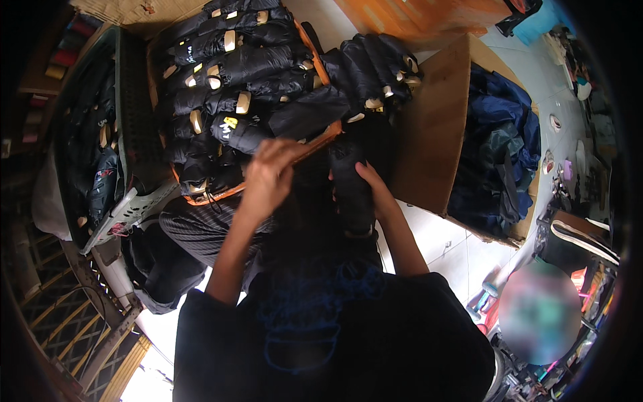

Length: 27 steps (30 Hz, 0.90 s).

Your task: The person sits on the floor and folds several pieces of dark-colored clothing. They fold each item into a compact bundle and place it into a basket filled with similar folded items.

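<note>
My right hand (375, 187) is wrapped around a rolled black bundle (351, 181), which looks like a folded umbrella, held upright in front of my chest. Raised near the front edge of an orange-rimmed crate (228, 194), my left hand (266, 175) is smeared by motion, and whether its curled fingers hold anything cannot be made out. Several similar black bundles (268, 63) with pale, wood-coloured ends fill that crate in rows. Some carry yellow or white tags. More black bundles (368, 67) lie piled at the crate's right side.
On the right stands an open cardboard box (429, 134) with dark blue cloth (499, 127) in it. A dark green plastic basket (124, 120) holding more bundles tilts at the left. Dark fabric (161, 271) lies low on the left. An orange sheet (422, 20) is at the back.
</note>
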### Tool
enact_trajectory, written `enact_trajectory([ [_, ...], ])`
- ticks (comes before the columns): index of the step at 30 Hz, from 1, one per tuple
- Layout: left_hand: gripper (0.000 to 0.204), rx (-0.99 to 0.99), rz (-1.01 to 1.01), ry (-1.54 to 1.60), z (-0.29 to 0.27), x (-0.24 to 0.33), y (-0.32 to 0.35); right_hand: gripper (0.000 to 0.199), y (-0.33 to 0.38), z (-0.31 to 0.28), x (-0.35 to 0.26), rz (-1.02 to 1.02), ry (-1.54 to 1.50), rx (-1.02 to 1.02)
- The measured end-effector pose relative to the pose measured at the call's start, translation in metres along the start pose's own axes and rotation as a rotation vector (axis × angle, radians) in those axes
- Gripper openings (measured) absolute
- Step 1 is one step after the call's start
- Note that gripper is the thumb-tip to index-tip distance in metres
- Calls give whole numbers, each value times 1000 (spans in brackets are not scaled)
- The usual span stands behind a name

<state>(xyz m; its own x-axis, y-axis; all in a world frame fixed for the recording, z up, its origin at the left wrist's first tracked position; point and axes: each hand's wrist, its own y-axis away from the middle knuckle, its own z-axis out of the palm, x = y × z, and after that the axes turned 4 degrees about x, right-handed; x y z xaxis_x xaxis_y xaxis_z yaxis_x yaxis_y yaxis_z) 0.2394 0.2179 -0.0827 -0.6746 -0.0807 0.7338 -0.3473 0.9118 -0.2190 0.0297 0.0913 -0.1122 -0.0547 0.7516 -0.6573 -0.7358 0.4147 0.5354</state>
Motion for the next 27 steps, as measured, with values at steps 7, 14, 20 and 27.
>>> enact_trajectory([
  [7,50,-118,134,-463,-7,-67,-51,72,18,-8,10,54,-100,-135],
  [14,44,-229,166,-317,0,-81,-62,63,19,-15,19,114,-216,-186],
  [20,45,-206,156,-439,5,-58,-62,70,14,-15,18,134,-225,-208],
  [27,41,-215,84,-173,16,-79,-51,79,8,-15,23,107,-214,-235],
])
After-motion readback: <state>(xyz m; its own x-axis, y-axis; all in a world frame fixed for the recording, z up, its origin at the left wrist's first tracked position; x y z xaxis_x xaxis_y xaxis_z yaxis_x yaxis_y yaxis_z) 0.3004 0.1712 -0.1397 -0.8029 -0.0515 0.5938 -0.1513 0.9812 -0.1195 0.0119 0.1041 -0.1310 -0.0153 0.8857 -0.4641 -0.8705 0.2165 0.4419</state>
